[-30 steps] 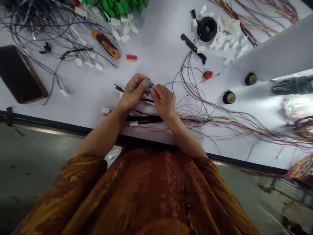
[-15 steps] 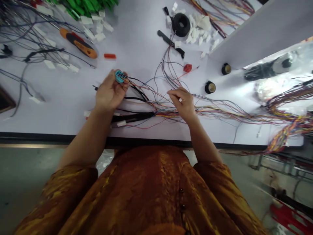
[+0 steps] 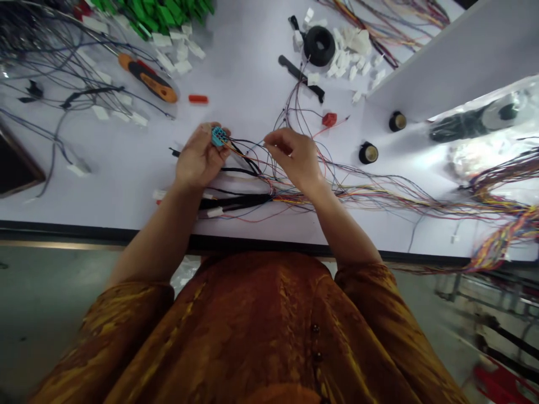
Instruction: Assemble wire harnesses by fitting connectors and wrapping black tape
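A round teal connector [image 3: 219, 136] with wires leading out to the right is held in the fingers of my left hand [image 3: 199, 156]. To its right, my right hand [image 3: 295, 155] is above the loose wires, thumb and index finger pinched together; whatever is between the fingertips is too small to make out. Below both hands lies a black-taped harness branch [image 3: 242, 201] with a white tag. From it a bundle of coloured wires [image 3: 391, 196] runs right across the table, partly under my right wrist.
An orange-black screwdriver [image 3: 147, 78], a small orange piece [image 3: 198, 99] and green connectors [image 3: 162, 15] lie at the upper left. Black tape [image 3: 319, 46], a red connector [image 3: 329, 119] and two black cylinders [image 3: 368, 152] are on the right. A grey panel [image 3: 455, 56] rises at the upper right.
My right hand has moved left and slightly up, closer to the teal connector. My left hand still holds the connector. The whole view has shifted slightly.
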A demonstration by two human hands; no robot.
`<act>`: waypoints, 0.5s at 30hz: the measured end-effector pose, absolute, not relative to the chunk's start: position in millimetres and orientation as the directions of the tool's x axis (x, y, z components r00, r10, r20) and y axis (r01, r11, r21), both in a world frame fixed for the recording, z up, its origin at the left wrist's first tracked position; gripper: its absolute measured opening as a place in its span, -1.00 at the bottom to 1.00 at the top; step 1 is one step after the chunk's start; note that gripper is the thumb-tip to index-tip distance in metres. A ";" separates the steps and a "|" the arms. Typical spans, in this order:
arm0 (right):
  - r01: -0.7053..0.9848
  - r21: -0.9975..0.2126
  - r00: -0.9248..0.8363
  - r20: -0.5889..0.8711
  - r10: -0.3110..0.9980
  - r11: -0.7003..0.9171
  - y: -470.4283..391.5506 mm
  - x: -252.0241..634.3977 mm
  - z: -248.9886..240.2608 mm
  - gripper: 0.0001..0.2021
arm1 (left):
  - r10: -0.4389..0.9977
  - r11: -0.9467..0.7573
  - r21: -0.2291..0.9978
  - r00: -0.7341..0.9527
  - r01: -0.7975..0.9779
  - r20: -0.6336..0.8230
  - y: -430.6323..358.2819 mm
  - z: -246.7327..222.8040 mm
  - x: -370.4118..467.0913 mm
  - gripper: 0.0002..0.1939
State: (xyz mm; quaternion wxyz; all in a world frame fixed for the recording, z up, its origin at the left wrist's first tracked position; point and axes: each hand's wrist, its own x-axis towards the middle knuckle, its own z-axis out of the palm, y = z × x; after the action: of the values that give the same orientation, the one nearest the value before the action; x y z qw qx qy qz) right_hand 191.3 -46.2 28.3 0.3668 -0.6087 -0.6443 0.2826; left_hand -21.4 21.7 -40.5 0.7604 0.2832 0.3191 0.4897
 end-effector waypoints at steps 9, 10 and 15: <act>0.445 -0.886 -0.042 0.124 0.991 0.130 -23.7 156.4 30.4 -0.94 | 0.933 0.355 0.745 0.265 -0.565 -0.244 19.2 -32.4 -16.3 -0.84; 0.462 -0.877 -0.041 0.131 0.990 0.135 -24.7 154.8 31.8 -0.94 | 0.934 0.352 0.748 0.269 -0.562 -0.237 18.9 -32.6 -16.7 -0.84; 0.489 -0.856 -0.012 0.184 0.983 0.166 -26.6 147.9 34.1 -0.88 | 0.930 0.360 0.755 0.278 -0.548 -0.242 17.0 -29.9 -16.7 -0.85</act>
State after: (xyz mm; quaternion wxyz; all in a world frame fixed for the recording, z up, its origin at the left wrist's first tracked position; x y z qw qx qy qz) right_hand 147.9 -26.6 34.1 0.4097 -0.5709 -0.6445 0.3014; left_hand -16.7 17.0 -29.9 0.7497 0.2773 0.3438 0.4928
